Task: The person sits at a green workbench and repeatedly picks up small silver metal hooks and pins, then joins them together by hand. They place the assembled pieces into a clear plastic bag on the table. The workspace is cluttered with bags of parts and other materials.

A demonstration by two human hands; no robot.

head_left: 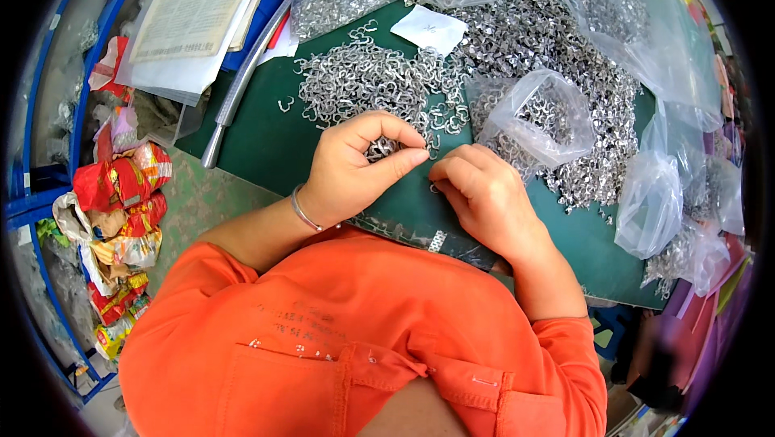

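Small silvery C-shaped metal hooks (363, 77) lie in a loose pile on the green tabletop (270, 126), just beyond my hands. My left hand (355, 166) is closed, thumb and forefinger tips meeting, with several of these hooks (383, 148) cupped behind them. Close beside it, my right hand (488, 195) is curled with its fingertips pinched near the left thumb. A bit of curved metal (435, 187) shows at the right fingertips; most of it is hidden.
An open clear plastic bag (557, 142) of metal parts stands right of the hooks. Behind it spreads a large heap of small metal pieces (525, 41). A metal-handled tool (242, 86) and stacked papers (190, 13) lie at left. A white paper slip (429, 29) rests beyond the pile.
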